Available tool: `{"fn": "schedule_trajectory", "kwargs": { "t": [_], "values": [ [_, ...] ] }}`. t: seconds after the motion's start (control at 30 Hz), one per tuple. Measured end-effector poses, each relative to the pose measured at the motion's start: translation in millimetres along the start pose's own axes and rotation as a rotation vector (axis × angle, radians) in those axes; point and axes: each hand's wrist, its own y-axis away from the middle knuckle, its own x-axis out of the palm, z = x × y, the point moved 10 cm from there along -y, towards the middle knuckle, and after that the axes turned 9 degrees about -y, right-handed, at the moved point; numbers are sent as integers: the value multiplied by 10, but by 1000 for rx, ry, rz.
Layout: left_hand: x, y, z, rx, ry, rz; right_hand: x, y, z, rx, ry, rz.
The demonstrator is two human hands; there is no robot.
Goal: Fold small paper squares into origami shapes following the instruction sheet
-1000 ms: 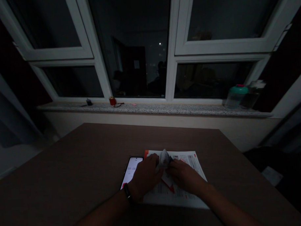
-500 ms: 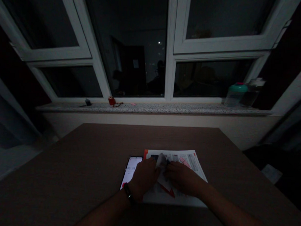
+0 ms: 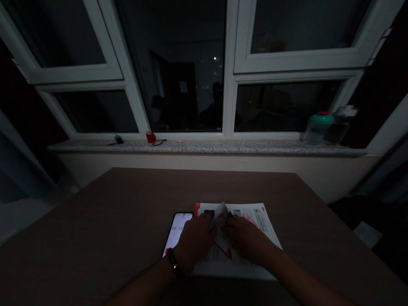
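Observation:
My left hand (image 3: 196, 236) is closed on a pale grey, crumpled piece of cloth or paper (image 3: 221, 214), which sticks up between my two hands. My right hand (image 3: 247, 236) has its fingers curled in at the other side of that piece, by a small dark bit at the fingertips that I cannot make out. Below the fingers shows a red, pointed shape (image 3: 227, 253); whether it belongs to the held piece is unclear. Under both hands lies a printed booklet (image 3: 241, 271) with an orange corner. A lit phone (image 3: 178, 229) showing a timer lies beside my left hand.
The brown table (image 3: 141, 191) reaches toward a stone windowsill (image 3: 207, 147). On the sill are a small red jar (image 3: 150, 137), a small dark bottle (image 3: 118, 139) and a teal-topped container (image 3: 319, 127) beside another clear one. Light is dim.
The pale piece has shifted slightly up and shows more above my fingers. The red pointed shape has moved a little up and left. Both hands stay in nearly the same place.

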Motion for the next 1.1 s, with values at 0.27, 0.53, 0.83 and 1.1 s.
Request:
{"fn": "schedule_trajectory", "kwargs": {
  "t": [0.27,0.53,0.83,1.1],
  "values": [
    [-2,4,-47,21,23,-60,-16,-27,49,17,35,0],
    [10,1,-55,12,37,-48,-3,-36,30,33,58,-9],
    [16,-5,-82,31,55,-43,-10,-55,32,32,94,-74],
    [-34,30,-119,65,91,-83,-38,-60,55,21,103,-42]
  ]
}}
